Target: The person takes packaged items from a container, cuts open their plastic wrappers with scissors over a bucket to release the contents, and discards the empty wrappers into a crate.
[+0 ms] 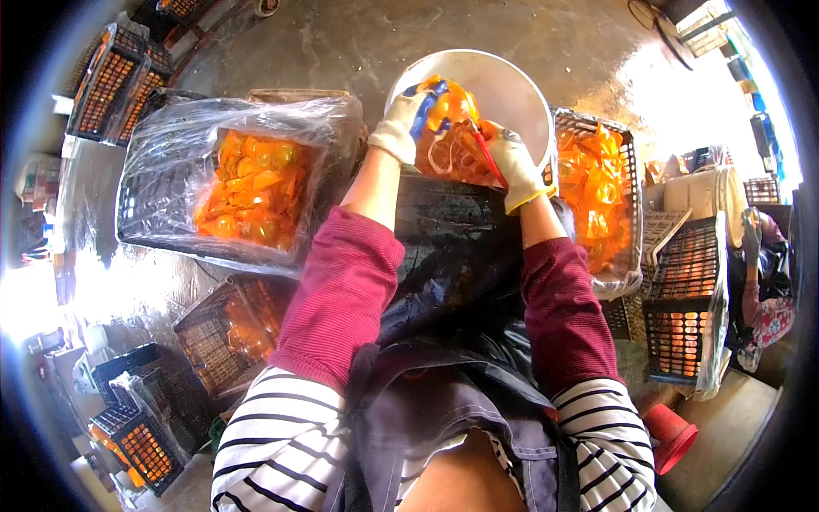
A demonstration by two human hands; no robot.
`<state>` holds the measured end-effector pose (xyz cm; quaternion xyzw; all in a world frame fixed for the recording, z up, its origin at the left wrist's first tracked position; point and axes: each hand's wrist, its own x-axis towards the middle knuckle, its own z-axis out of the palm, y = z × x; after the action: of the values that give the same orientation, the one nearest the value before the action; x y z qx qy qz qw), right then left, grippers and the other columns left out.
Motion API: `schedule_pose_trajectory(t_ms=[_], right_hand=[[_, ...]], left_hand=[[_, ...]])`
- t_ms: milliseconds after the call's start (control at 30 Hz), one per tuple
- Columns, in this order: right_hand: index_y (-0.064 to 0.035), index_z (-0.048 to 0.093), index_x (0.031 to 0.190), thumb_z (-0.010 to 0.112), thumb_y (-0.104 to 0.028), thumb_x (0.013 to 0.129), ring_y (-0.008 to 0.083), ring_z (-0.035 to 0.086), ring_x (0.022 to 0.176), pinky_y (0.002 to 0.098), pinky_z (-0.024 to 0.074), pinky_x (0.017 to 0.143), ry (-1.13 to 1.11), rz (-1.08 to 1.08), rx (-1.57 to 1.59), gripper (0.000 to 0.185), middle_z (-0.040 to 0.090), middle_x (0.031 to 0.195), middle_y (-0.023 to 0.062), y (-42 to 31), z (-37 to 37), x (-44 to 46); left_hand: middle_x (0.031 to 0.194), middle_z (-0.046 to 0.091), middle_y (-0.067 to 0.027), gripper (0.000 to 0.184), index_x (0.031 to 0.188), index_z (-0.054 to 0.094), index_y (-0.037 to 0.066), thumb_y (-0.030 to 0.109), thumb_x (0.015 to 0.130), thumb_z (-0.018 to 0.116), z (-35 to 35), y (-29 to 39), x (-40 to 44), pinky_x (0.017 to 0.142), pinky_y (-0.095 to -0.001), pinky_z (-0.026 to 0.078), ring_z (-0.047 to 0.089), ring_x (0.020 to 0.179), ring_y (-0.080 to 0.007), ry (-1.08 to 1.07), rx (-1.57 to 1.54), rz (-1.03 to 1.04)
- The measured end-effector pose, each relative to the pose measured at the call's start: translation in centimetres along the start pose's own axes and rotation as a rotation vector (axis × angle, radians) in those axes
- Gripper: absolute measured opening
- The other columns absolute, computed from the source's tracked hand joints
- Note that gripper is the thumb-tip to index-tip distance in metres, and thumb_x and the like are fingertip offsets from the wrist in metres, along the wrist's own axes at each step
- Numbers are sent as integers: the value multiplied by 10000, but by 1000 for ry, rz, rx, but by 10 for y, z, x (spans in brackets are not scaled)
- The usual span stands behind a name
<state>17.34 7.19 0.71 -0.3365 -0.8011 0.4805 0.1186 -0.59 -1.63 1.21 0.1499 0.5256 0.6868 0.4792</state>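
My left hand, in a whitish glove with blue on the fingers, is closed around a glossy orange piece over a white bucket. The piece looks like wet fruit, but its exact kind is unclear. My right hand, in a pale glove with a yellow cuff, grips a slim red-handled tool close to the orange piece. Its working end is hidden. Orange and pinkish curled scraps lie inside the bucket, below both hands.
On the left stands a plastic-lined black crate holding glossy orange pieces. Another lined crate with similar pieces stands on the right. Stacked crates hold orange contents, beside a red container. Another person is at far right.
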Motion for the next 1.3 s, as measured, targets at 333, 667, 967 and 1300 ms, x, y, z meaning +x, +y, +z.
schedule_pose_trajectory(t_ms=[333,667,967,1300], right_hand=[[-112,623,1124,543,-311,909,214,656,716,300,500,610,121,59,166,304,683,833,107,-27,-5,-14],[16,529,1204,577,-83,867,224,629,777,276,493,682,-161,-463,342,355,613,1091,167,-46,-47,-32],[-14,556,1156,466,-327,974,82,509,564,198,377,508,-344,56,889,373,619,802,67,-66,-51,-29],[5,537,1250,541,-233,949,121,609,904,233,484,729,-327,189,982,383,626,1119,80,-46,-30,-20]], left_hand=[[1090,634,-22,327,1187,577,86,248,904,578,-9,1,9,932,-304,437,589,1020,-162,-96,-222,347],[1277,556,-67,522,1278,497,84,470,926,487,13,11,-1,1002,-417,406,524,1171,-240,-418,-336,346],[1361,459,-92,563,1378,378,81,431,949,480,32,13,-10,1067,-408,355,441,1250,-251,-497,-610,-22],[1066,639,-53,376,1162,606,60,248,847,691,17,7,-8,867,-268,478,598,993,-155,-266,-268,-62]])
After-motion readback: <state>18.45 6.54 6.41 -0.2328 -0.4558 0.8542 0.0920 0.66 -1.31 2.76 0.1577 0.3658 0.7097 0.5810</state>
